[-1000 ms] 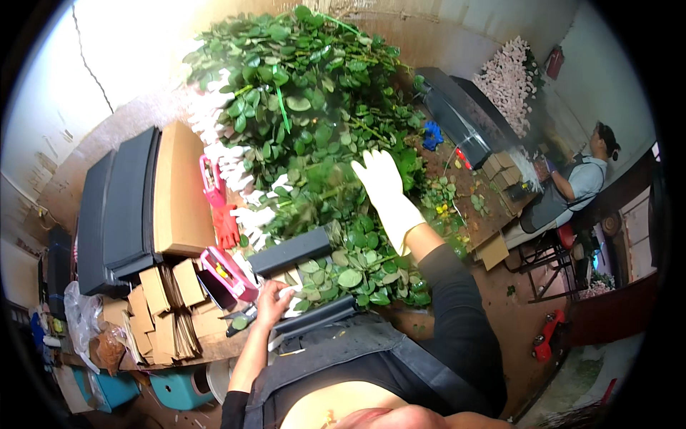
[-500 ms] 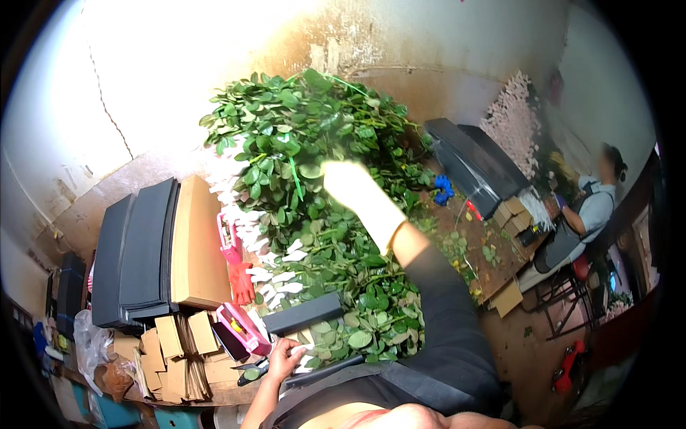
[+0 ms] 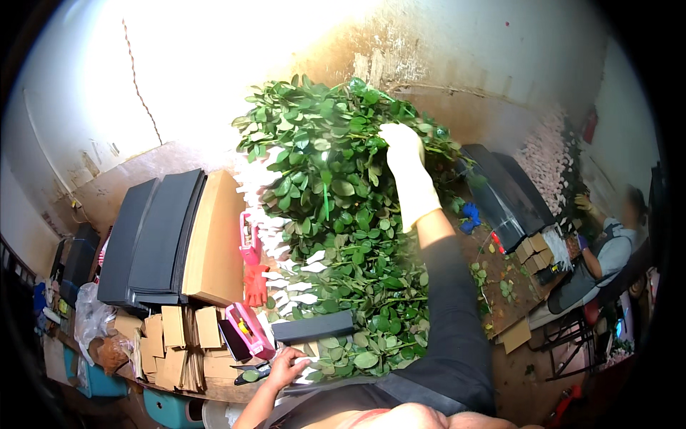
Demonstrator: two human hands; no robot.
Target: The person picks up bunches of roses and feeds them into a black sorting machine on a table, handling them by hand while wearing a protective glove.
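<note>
A tall heap of leafy green flower stems [image 3: 364, 222] lies before me, with white-sleeved flower heads [image 3: 289, 286] along its left side. My right hand [image 3: 404, 154], in a cream glove, reaches to the upper right of the heap. Its fingers look closed around leafy stems, partly hidden among leaves. At the near edge my bare left hand [image 3: 286, 369] has its fingers bent around a white-sleeved flower head at the end of a stem. Beside it are black-handled scissors [image 3: 259, 372] and a dark grey block [image 3: 314, 327].
Left are dark boards [image 3: 161, 239], a cardboard board [image 3: 214, 239], small cardboard pieces [image 3: 175, 350], pink tape dispensers [image 3: 250, 332] and a red glove [image 3: 255, 284]. At right lie a black plastic-wrapped stack [image 3: 504, 193] and a blue glove [image 3: 469, 217]; another person [image 3: 607, 250] sits beyond.
My gloved right hand has moved farther back and to the right over the heap. My left hand stays at the near edge. The whole view has swung slightly.
</note>
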